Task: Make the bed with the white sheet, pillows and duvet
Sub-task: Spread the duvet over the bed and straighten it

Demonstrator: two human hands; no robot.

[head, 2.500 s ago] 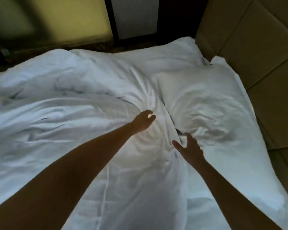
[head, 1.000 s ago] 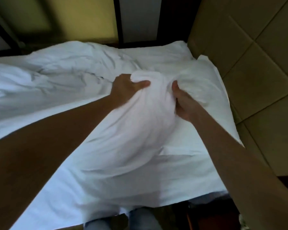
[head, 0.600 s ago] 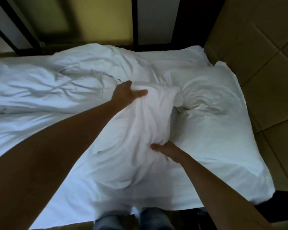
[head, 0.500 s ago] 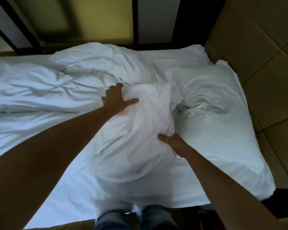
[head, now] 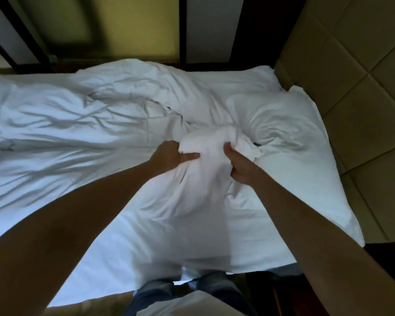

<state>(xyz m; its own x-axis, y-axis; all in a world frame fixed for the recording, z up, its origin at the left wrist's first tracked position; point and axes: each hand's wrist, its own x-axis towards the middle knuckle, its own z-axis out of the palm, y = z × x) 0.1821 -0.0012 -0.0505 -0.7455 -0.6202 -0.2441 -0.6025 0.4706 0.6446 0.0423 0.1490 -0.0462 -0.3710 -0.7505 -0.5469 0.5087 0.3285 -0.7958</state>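
Observation:
A bunched white pillow [head: 198, 185] lies lengthwise on the bed in front of me, its far end gathered into a lump. My left hand [head: 169, 156] grips that end from the left, thumb pressed into the fabric. My right hand [head: 237, 167] grips it from the right. A second white pillow [head: 290, 133] lies flat against the headboard side, to the right of the held one. The crumpled white duvet [head: 66, 124] covers the left and far part of the bed. White sheet [head: 249, 247] shows below the pillows near the bed's front edge.
A padded tan headboard [head: 363, 87] runs along the right side. Dark window frames and a yellowish wall [head: 123, 26] stand beyond the far edge of the bed. My legs in jeans [head: 192, 293] stand at the near bed edge.
Both hands have shifted to the pillow's far end: the right hand rose from its lower right side, the left came nearer. The end is bunched tighter between them.

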